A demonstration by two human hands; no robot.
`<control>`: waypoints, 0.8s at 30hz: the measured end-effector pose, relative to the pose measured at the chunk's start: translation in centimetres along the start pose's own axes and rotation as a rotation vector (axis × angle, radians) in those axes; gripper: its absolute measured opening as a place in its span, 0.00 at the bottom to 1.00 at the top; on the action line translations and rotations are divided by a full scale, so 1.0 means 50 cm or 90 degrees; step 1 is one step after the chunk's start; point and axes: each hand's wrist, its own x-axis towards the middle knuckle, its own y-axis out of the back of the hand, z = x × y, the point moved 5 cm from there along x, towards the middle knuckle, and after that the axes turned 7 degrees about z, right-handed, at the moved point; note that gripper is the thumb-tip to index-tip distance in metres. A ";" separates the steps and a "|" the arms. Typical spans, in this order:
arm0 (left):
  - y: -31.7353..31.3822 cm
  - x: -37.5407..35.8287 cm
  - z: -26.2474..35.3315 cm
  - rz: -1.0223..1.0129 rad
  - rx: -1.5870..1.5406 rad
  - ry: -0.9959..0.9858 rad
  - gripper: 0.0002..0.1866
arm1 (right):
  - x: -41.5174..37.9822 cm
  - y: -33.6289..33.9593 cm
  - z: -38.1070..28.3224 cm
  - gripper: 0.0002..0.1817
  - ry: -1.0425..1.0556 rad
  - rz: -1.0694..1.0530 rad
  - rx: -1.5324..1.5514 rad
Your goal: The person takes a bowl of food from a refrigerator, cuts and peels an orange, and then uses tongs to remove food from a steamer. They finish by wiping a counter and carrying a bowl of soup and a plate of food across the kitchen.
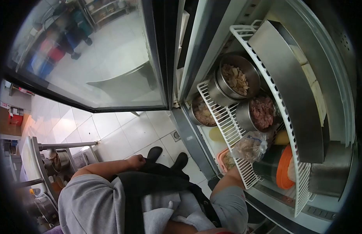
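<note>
My left hand (136,160) is held in front of the black apron (130,191), fingers curled into a loose fist with no object showing. My right forearm (229,180) reaches into the open fridge, below a white wire shelf (227,134). Shelf and food hide the fingers of my right hand, close to a pink-rimmed container (224,160) on the level below. Just above the wrist, a clear plastic bag (250,147) of food lies on the shelf. Beside it rests a dark see-through container with an orange lid (285,167).
Steel pots of pale food pieces (235,80) and pinkish meat (262,113) stand on the shelf. A long steel tray (286,85) sits on the upper rack. The glass door (91,58) is swung open at left. A cart with pans (58,162) stands left.
</note>
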 end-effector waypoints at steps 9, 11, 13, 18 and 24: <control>0.018 -0.002 0.005 -0.004 -0.019 0.049 0.14 | 0.009 0.075 -0.014 0.16 0.014 0.043 -0.045; 0.015 0.007 -0.003 0.008 -0.009 0.038 0.14 | -0.016 0.104 -0.016 0.16 0.023 0.059 -0.055; 0.022 0.002 -0.013 0.008 0.005 0.025 0.15 | -0.085 0.142 -0.002 0.17 0.047 0.074 -0.054; 0.120 -0.050 -0.049 -0.013 -0.113 0.062 0.15 | -0.435 0.198 0.100 0.17 0.060 0.008 -0.044; 0.408 -0.078 -0.256 0.277 -0.370 0.088 0.11 | -0.706 0.094 0.075 0.26 -0.106 -0.088 -0.185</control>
